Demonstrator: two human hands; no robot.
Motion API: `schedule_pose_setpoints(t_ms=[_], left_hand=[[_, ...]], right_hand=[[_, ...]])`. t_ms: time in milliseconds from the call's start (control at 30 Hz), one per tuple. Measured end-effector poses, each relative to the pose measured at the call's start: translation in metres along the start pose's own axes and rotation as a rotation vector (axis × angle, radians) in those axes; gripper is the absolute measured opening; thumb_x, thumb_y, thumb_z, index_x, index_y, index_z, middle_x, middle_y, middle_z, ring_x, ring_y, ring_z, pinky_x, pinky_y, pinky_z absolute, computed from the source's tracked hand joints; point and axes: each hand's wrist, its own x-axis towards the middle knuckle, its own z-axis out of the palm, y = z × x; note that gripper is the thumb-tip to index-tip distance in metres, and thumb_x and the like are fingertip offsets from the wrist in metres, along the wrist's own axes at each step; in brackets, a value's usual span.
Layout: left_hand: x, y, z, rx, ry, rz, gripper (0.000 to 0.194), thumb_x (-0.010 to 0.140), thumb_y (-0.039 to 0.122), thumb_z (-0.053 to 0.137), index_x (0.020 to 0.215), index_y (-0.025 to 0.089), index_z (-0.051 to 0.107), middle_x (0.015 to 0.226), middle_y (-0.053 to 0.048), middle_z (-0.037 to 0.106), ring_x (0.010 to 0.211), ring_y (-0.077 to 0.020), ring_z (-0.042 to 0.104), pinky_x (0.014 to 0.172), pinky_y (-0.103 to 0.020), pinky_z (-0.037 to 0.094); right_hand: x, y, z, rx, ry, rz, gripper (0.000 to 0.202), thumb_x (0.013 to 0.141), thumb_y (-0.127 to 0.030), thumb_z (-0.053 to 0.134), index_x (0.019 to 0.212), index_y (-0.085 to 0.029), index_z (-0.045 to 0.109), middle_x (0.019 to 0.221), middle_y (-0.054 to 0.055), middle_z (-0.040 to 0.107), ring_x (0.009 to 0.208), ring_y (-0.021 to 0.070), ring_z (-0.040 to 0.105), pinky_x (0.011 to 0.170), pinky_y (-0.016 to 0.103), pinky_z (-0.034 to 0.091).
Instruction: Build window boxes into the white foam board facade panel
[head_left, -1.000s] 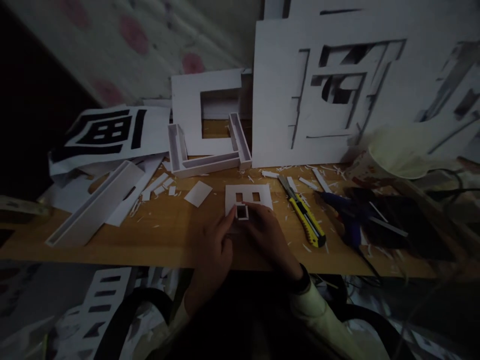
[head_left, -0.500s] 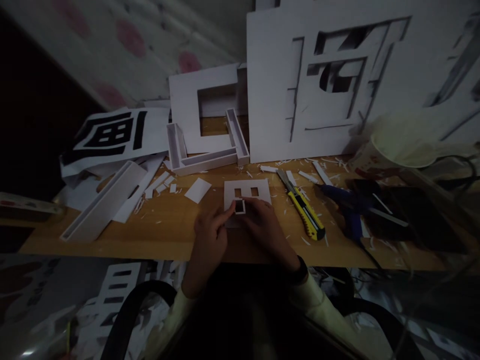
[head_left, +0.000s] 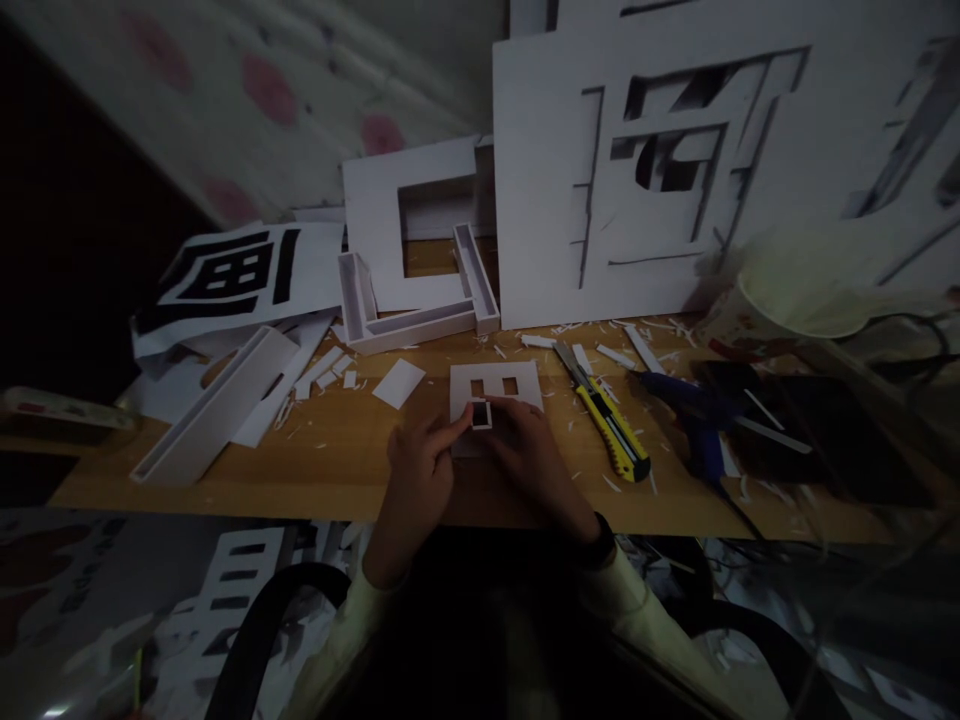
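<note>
A small white square frame [head_left: 481,427] with a dark hollow middle is pinched between my two hands. From its left side my left hand [head_left: 420,465] presses it with the thumb and index finger area. My right hand [head_left: 531,445] closes on its right side, fingertips at its top edge. Beneath lies a white foam-board panel [head_left: 495,371] with square cut-outs, two of them showing above my fingers. The frame sits over the panel's lower part; whether it touches the panel I cannot tell. A yellow utility knife [head_left: 611,425] lies to the right of my right hand.
A blue glue gun [head_left: 694,410] rests at the right beside dark flat slabs [head_left: 840,430] and a paper tub [head_left: 780,315]. White box-shaped strokes [head_left: 420,325] and a long white trough [head_left: 214,410] stand left. Large cut-out boards [head_left: 547,200] lean behind. Scraps litter the wooden table [head_left: 322,475].
The view has shifted slightly, so the background sits a little lower and to the right on the left side. My hands keep the same hold on the small frame.
</note>
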Motion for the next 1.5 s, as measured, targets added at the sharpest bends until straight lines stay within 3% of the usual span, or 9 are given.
schedule_pose_setpoints(t_ms=[100,267,467,867,1000,1133,1233,1300,1500], left_hand=[[-0.002,0.004,-0.007,0.028,0.017,-0.007,0.062,0.084,0.001,0.038,0.131,0.031,0.064,0.135,-0.004,0.067,0.136,-0.0242,0.051,0.118,-0.059,0.028],[-0.007,0.011,-0.01,0.085,0.15,0.026,0.065,0.083,0.0,0.036,0.136,0.029,0.061,0.147,-0.004,0.058,0.142,-0.0245,0.043,0.119,-0.061,0.023],[-0.009,0.011,0.002,0.147,0.071,0.004,0.069,0.079,-0.002,0.036,0.13,0.034,0.065,0.138,0.0,0.065,0.143,-0.0267,0.042,0.117,-0.068,0.016],[0.001,0.002,-0.004,0.098,0.119,0.157,0.062,0.078,-0.003,0.038,0.118,0.031,0.072,0.132,-0.002,0.069,0.142,-0.0263,0.046,0.119,-0.068,0.014],[-0.003,-0.006,-0.002,-0.017,0.127,0.185,0.063,0.079,-0.002,0.038,0.122,0.031,0.07,0.131,-0.001,0.07,0.136,-0.0234,0.052,0.118,-0.06,0.027],[0.0,-0.008,0.006,-0.208,0.226,0.076,0.048,0.086,0.013,0.054,0.131,0.023,0.064,0.134,-0.007,0.067,0.126,-0.0217,0.061,0.11,-0.043,0.046],[0.011,-0.008,0.012,-0.32,0.224,0.032,0.047,0.081,0.029,0.071,0.127,0.021,0.066,0.135,-0.009,0.066,0.128,-0.0246,0.059,0.111,-0.042,0.045],[0.02,-0.008,0.015,-0.441,0.2,-0.016,0.036,0.084,0.035,0.069,0.117,0.021,0.071,0.13,-0.009,0.069,0.125,-0.0247,0.061,0.111,-0.044,0.045],[0.036,-0.009,0.016,-0.689,0.166,-0.116,0.025,0.08,0.034,0.073,0.102,0.021,0.078,0.124,-0.008,0.073,0.122,-0.0252,0.063,0.111,-0.045,0.045]], right_hand=[[0.0,-0.002,0.0,-0.002,0.003,-0.003,0.038,0.086,-0.018,0.067,0.123,-0.025,0.063,0.119,0.007,0.072,0.11,0.0269,0.064,0.101,0.047,0.043],[0.001,-0.003,-0.001,-0.002,0.004,0.0,0.038,0.086,-0.018,0.067,0.123,-0.023,0.063,0.118,0.008,0.072,0.11,0.0273,0.063,0.101,0.048,0.042],[0.0,0.001,-0.001,-0.007,-0.01,-0.001,0.039,0.086,-0.018,0.066,0.124,-0.025,0.062,0.119,0.007,0.072,0.111,0.0268,0.063,0.102,0.047,0.042],[0.003,0.001,-0.002,-0.006,-0.035,0.02,0.035,0.087,-0.02,0.067,0.121,-0.025,0.064,0.118,0.007,0.073,0.108,0.0261,0.064,0.1,0.047,0.043],[0.002,0.003,-0.001,-0.031,-0.025,0.001,0.038,0.086,-0.02,0.067,0.124,-0.025,0.063,0.119,0.007,0.072,0.11,0.0266,0.064,0.101,0.046,0.044],[0.001,0.008,0.001,-0.052,-0.022,-0.014,0.042,0.083,-0.016,0.068,0.124,-0.023,0.064,0.12,0.009,0.072,0.111,0.0281,0.064,0.101,0.048,0.043],[0.001,0.009,0.003,-0.069,-0.022,-0.023,0.042,0.083,-0.015,0.066,0.124,-0.022,0.063,0.12,0.011,0.072,0.11,0.0288,0.065,0.101,0.05,0.042],[0.002,0.008,0.003,-0.078,-0.023,-0.029,0.04,0.084,-0.016,0.065,0.124,-0.022,0.064,0.118,0.01,0.073,0.108,0.0286,0.065,0.1,0.049,0.043],[0.002,0.005,0.002,-0.097,-0.023,-0.033,0.036,0.086,-0.021,0.064,0.122,-0.025,0.064,0.115,0.009,0.074,0.106,0.0286,0.066,0.098,0.048,0.044]])
